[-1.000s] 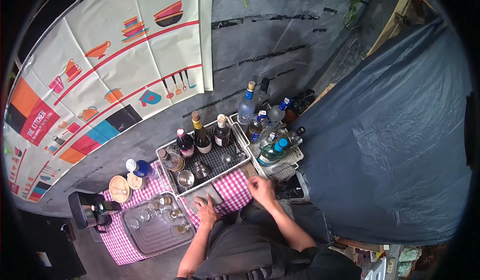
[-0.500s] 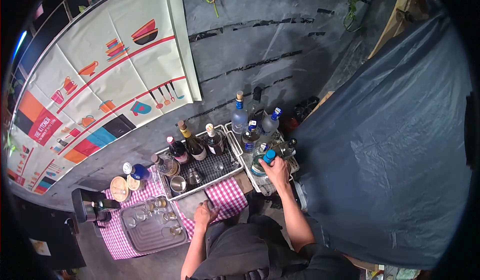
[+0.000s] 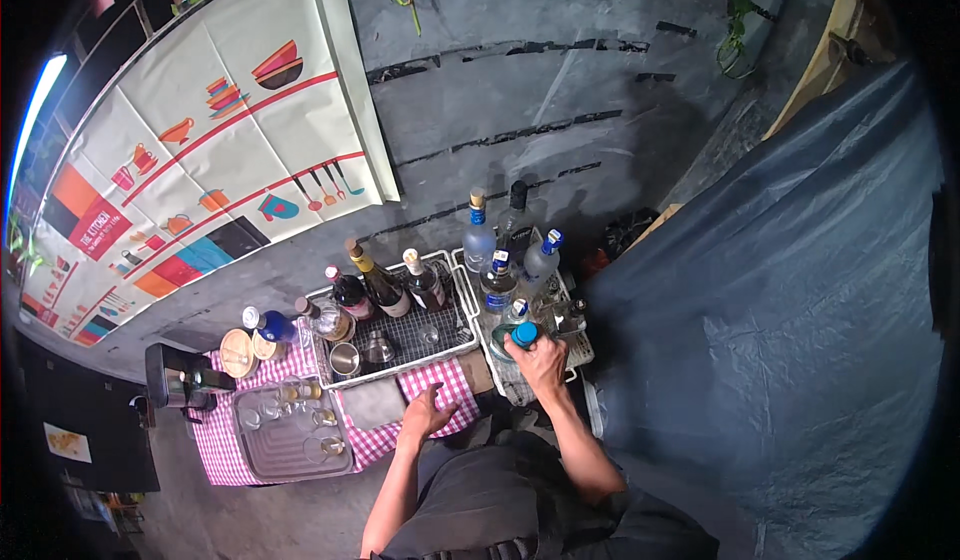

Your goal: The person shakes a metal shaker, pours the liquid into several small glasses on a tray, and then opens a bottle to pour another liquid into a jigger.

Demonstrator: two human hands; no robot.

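My right hand [image 3: 540, 362] is wrapped around a bottle with a bright blue cap [image 3: 523, 334] standing in the right wire rack [image 3: 580, 352], among several clear bottles with blue and dark caps [image 3: 497, 272]. My left hand [image 3: 427, 413] rests with fingers spread on the red-and-white checked cloth [image 3: 449, 383] at the table's front edge, next to a grey folded cloth [image 3: 373, 403]; it holds nothing.
A white wire tray [image 3: 403, 332] holds dark wine bottles [image 3: 380, 284] and metal cups [image 3: 345, 359]. A grey tray of small glasses [image 3: 290, 435] lies to the left, with wooden lids [image 3: 238, 352] and a black appliance [image 3: 170, 380] beyond. A blue tarpaulin [image 3: 780, 310] hangs on the right.
My right hand went from the table's front edge up to the right rack and closed on the blue-capped bottle. My left hand stayed on the checked cloth.
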